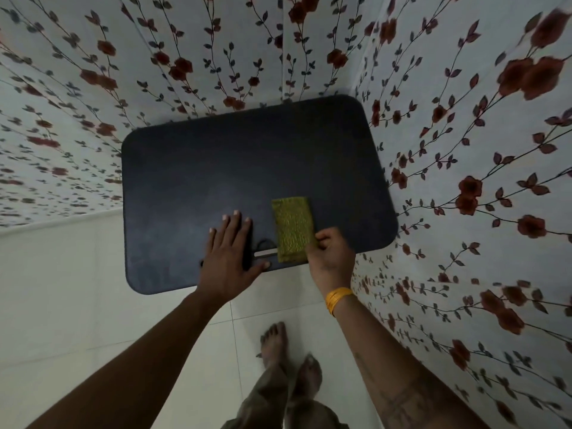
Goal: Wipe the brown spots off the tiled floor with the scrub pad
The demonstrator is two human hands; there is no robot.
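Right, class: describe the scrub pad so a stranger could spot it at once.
Find the dark table with rounded corners, set in the corner of the flowered curtains. Near its front edge lies the scrub pad, pinched by the right hand. It is the only green-gold, textured rectangle there.

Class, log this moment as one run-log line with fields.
stage: pickup | right hand: grips scrub pad on dark table | left hand: flat on table | tiled floor: not yet wiped
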